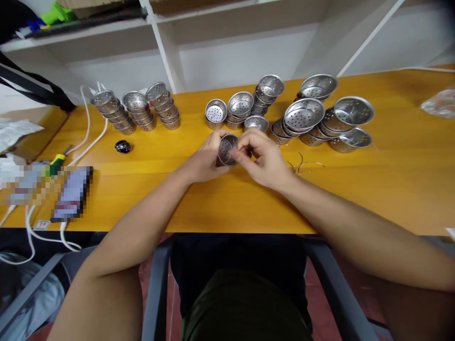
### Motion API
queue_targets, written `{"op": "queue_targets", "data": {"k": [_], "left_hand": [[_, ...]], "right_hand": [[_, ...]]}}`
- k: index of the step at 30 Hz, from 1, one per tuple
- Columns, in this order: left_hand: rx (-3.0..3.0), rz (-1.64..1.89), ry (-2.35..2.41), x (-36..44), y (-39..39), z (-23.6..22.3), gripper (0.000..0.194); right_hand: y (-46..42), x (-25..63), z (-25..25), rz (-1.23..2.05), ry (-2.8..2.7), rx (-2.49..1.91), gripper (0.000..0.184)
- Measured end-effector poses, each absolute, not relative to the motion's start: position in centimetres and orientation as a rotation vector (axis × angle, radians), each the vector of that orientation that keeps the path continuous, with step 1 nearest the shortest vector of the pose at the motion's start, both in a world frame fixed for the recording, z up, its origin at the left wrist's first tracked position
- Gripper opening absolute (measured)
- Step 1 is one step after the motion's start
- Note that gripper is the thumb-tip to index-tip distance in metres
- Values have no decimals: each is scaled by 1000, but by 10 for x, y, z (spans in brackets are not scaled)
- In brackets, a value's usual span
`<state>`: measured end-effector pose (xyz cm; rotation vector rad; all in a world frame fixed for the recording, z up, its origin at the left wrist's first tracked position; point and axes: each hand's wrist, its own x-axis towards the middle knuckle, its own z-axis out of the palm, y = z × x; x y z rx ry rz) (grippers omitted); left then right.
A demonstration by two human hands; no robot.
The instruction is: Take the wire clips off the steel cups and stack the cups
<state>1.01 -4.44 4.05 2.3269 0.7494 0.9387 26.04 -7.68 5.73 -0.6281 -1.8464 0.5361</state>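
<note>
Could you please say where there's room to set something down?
Bare tabletop lies between the rightmost cups and crumpled plastic, and between phone and left forearm. Crowded spots: cups behind the hands, cables at far left.

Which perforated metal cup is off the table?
The cup in the left hand, right hand at its rim; the others stand grouped on the table.

Small workshop or office, can't tell which: wooden desk [398, 184], shelving [249, 61] at 12 o'clock, stacked perforated cups [137, 102] at 10 and 2, wire bits [301, 163] at 3, screwdriver [56, 164] at 9, chair [155, 289] at 6.
</note>
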Motion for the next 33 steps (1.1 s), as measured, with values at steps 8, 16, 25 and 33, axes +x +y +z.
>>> {"op": "queue_targets", "data": {"k": [8, 16, 25, 33], "left_hand": [[2209, 1389, 1025, -28, 2, 22, 93], [1805, 1216, 1734, -76, 46, 11, 86], [1701, 1192, 1925, -55, 23, 38, 64], [1676, 1085, 1769, -45, 11, 50, 20]], "right_hand": [[-58, 300, 74, 808, -1664, -704, 61], [-43, 323, 60, 488, -2490, -1209, 32], [-50, 318, 66, 442, -2476, -1323, 39], [-52, 309, 62, 591, -2436, -1229, 36]]}}
